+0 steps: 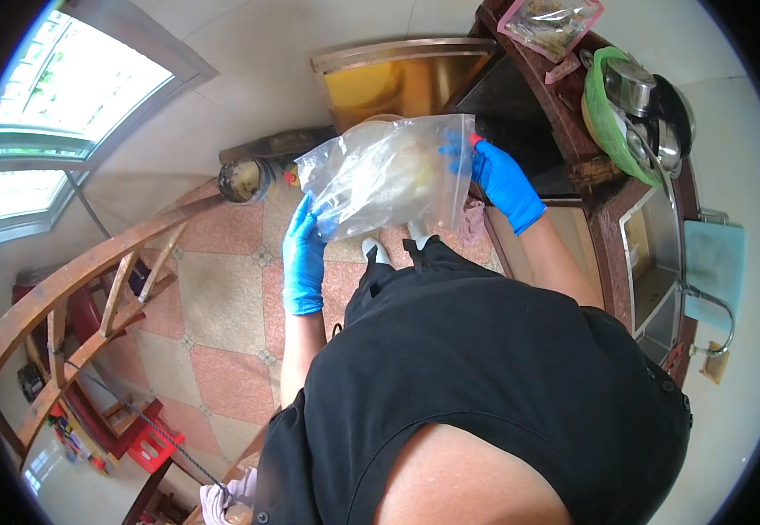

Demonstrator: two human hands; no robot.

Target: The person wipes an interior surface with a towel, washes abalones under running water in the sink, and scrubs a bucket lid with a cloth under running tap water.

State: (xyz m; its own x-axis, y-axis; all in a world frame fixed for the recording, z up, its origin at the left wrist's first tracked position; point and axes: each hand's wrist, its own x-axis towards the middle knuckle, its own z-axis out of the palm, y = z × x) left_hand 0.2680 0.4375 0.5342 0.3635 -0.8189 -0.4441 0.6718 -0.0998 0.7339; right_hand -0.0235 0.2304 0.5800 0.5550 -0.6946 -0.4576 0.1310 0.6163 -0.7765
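A large clear plastic bag (380, 179) is stretched sideways in front of my body, between both hands. My left hand (304, 262), in a blue glove, grips the bag's lower left edge. At the bag's right end, beside a small red piece (475, 139), my right hand (504, 184), also blue-gloved, holds that edge, with some fingers behind the see-through plastic. The bag looks flat and wrinkled; whether anything is inside cannot be made out.
On the right, a counter holds a green basket (609, 114) of metal pots, a pink-edged bag (550, 24) and a sink (651, 249). A wooden ladder (100, 262) leans at left. A metal pot (244, 181) and a gold panel (397, 83) stand ahead.
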